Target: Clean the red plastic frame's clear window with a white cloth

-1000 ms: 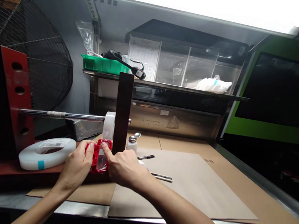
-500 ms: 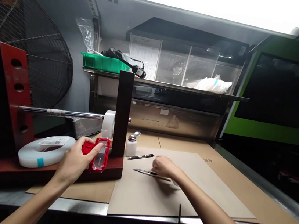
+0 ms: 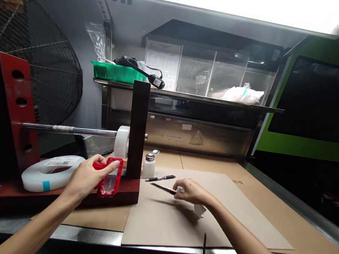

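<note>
My left hand point(image 3: 86, 178) grips a small red-framed part with a clear window point(image 3: 109, 181), holding it upright just in front of the red stand's base point(image 3: 36, 194). My right hand point(image 3: 190, 190) is out on the brown cardboard sheet point(image 3: 223, 210), fingers closed round a thin dark blade-like tool point(image 3: 162, 188) whose tip points left and sits slightly off the sheet. A white piece point(image 3: 199, 209) lies under that wrist. A black pen point(image 3: 160, 178) rests just behind the tool.
The red stand has a dark upright post point(image 3: 137, 129) and a metal rod point(image 3: 68, 129) carrying a white roll point(image 3: 122, 141). A flat white tape reel point(image 3: 52, 166) lies on its base. A small pump bottle point(image 3: 149, 163) stands beside the post. A wire fan guard point(image 3: 34, 53) fills the left.
My right hand left the red part, went right to the cardboard and has picked the thin tool up off the sheet. My left hand keeps holding the red part.
</note>
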Demonstrator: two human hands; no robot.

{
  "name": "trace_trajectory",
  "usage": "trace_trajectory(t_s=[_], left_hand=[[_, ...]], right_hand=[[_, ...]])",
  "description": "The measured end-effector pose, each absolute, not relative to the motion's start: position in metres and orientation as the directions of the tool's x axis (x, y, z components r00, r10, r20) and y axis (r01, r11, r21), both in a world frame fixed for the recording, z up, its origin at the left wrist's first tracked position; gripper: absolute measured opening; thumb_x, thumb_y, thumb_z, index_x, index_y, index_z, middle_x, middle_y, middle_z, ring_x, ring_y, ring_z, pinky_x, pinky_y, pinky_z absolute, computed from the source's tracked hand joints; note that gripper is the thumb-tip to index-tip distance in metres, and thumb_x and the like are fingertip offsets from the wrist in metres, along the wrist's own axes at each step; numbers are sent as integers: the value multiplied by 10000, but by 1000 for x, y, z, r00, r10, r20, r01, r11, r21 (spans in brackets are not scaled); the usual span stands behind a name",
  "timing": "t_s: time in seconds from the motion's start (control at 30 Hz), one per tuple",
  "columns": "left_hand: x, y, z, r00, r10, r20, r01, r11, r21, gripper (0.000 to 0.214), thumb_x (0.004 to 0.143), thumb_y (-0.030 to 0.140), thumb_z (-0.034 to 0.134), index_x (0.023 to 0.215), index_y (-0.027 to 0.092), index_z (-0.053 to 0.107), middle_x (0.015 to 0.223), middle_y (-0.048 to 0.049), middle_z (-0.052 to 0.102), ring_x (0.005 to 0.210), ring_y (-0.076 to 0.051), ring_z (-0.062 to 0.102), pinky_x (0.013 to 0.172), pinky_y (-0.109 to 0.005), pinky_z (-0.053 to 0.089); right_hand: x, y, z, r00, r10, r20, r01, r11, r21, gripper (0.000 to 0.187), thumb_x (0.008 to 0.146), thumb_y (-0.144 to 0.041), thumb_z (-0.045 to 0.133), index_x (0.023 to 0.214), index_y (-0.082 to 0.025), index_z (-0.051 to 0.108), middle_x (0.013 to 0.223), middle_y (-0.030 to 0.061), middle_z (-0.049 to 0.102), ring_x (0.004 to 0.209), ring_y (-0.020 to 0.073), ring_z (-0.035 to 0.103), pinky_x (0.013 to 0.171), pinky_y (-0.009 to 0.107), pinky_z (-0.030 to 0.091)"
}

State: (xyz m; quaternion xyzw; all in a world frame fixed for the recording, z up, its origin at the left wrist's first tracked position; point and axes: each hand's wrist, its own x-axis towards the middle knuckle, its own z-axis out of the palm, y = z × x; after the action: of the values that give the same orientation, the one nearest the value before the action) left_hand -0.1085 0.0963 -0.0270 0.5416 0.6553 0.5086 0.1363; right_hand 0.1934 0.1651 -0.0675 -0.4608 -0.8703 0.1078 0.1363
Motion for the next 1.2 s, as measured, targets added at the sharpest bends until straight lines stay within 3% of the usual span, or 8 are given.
trace_trajectory(t_s=[0.17, 0.3, 0.43, 0.57, 0.83, 1.0, 1.2], left_hand=[[-111, 98, -28, -379, 856, 353, 573, -82, 815, 461, 603, 628, 632, 617, 240, 383, 466, 69, 459, 463, -138, 433, 458, -239, 327], [-111, 99, -28, -387, 857, 340, 577, -63, 814, 462, 610, 627, 627, 618, 240, 375, 449, 74, 453, 460, -132, 409, 471, -237, 315], [-110, 98, -27, -372, 852, 369, 594, -87, 800, 446, 614, 605, 623, 607, 234, 375, 464, 79, 425, 474, -122, 381, 490, -240, 307], [-110, 96, -26, -378, 851, 364, 591, -80, 802, 415, 623, 580, 616, 612, 239, 380, 458, 77, 431, 458, -132, 413, 481, -246, 328], [-113, 99, -27, -381, 855, 352, 594, -66, 802, 421, 593, 588, 620, 598, 243, 379, 433, 74, 427, 426, -133, 399, 448, -249, 328], [-113, 101, -30, -399, 840, 368, 600, -65, 797, 426, 595, 588, 624, 575, 236, 384, 432, 69, 425, 465, -133, 386, 474, -246, 314], [-115, 96, -32, -426, 844, 328, 547, -49, 836, 427, 597, 556, 657, 575, 237, 375, 444, 78, 412, 451, -118, 355, 449, -237, 278]], right_hand=[[160, 152, -28, -495, 760, 422, 719, 631, -293, 174, 862, -249, 561, 978, -175, 667, 909, 45, 638, 834, 145, 571, 719, 227, 386], [121, 140, -4, -526, 629, 573, 729, 680, -78, 194, 901, -257, 501, 1023, -207, 644, 986, 52, 587, 760, 132, 559, 622, 232, 348], [97, 137, 2, -605, 577, 548, 757, 630, 173, 243, 944, -221, 400, 965, -195, 640, 937, 54, 570, 640, 118, 536, 509, 248, 273], [92, 140, 1, -648, 538, 539, 738, 619, 269, 263, 952, -196, 371, 927, -184, 632, 913, 54, 562, 609, 117, 527, 474, 267, 237], [93, 141, 2, -686, 523, 506, 713, 620, 326, 259, 950, -175, 357, 935, -175, 615, 920, 63, 559, 627, 129, 556, 477, 264, 283], [84, 132, 8, -727, 506, 464, 674, 652, 346, 264, 893, -59, 356, 919, -144, 604, 917, 92, 558, 688, 170, 595, 493, 262, 353], [94, 133, 1, -705, 597, 383, 700, 673, 240, 339, 853, 12, 326, 1001, -116, 602, 1047, 146, 563, 814, 210, 612, 584, 281, 412]])
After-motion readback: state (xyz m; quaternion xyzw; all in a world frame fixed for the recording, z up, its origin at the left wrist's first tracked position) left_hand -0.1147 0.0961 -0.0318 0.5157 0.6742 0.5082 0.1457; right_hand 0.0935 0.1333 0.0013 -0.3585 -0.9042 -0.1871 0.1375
